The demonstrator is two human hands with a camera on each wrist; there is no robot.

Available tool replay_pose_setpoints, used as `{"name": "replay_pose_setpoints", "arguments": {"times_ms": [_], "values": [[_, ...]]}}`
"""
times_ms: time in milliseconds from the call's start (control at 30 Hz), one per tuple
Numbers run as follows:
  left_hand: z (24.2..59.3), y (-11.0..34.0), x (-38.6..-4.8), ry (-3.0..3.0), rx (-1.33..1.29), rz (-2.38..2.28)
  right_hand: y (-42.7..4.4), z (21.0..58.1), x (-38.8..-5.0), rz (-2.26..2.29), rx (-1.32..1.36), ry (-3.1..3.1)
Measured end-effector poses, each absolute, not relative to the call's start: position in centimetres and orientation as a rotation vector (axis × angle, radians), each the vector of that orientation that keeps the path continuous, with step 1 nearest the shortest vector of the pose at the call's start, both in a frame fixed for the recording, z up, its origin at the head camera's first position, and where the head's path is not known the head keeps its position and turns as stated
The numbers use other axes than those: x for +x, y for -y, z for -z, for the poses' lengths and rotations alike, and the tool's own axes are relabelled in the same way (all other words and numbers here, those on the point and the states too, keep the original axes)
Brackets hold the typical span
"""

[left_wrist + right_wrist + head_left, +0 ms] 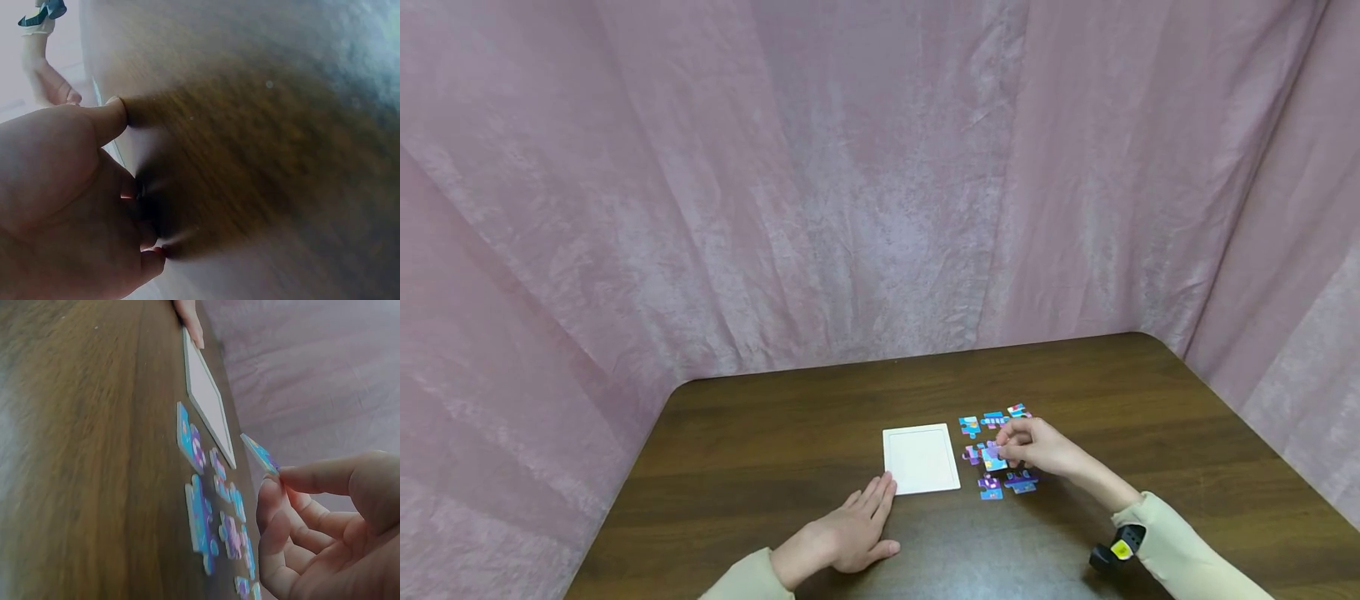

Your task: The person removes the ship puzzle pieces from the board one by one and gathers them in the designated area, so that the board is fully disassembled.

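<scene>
My right hand [1037, 446] pinches a blue and purple puzzle piece [261, 454] between thumb and finger, raised above the table. Beneath and around it lie several loose jigsaw pieces, among them a blue-and-purple piece [1021, 482] on the near side and a blue piece [970, 426] on the far side. To their left is a flat white puzzle tray [922, 460] with a raised rim. My left hand [859, 527] rests flat on the table, its fingers stretched out and fingertips touching the tray's near-left corner. In the left wrist view the left hand hides the tray's corner.
A brown wooden table [760, 450] carries everything. Pink velvet curtains [880, 183] hang behind it and along the sides. A black device with a yellow label [1122, 550] is strapped to the right wrist.
</scene>
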State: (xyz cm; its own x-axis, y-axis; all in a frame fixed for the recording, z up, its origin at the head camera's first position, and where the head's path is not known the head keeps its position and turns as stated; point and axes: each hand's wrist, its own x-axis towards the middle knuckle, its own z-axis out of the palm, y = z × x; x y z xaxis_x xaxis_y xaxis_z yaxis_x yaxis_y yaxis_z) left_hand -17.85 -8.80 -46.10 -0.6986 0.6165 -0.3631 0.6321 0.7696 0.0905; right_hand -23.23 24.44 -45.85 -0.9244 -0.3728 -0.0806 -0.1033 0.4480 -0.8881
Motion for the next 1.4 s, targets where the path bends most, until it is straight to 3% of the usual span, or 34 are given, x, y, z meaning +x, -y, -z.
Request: {"name": "replay_pose_setpoints", "arguments": {"times_ms": [633,933,1400], "values": [[47.8,9.4,-18.3,-2.585,0.955,-0.016,-26.8,46.2,-22.2,1.454,-0.362,-2.42],[46.2,9.0,-17.9,-2.581,0.946,0.033,-28.6,46.4,-22.0,1.45,-0.338,-2.458],[46.6,9.2,-18.1,-2.582,0.971,0.02,-30.6,46.8,-21.6,1.402,-0.254,-2.501]]}}
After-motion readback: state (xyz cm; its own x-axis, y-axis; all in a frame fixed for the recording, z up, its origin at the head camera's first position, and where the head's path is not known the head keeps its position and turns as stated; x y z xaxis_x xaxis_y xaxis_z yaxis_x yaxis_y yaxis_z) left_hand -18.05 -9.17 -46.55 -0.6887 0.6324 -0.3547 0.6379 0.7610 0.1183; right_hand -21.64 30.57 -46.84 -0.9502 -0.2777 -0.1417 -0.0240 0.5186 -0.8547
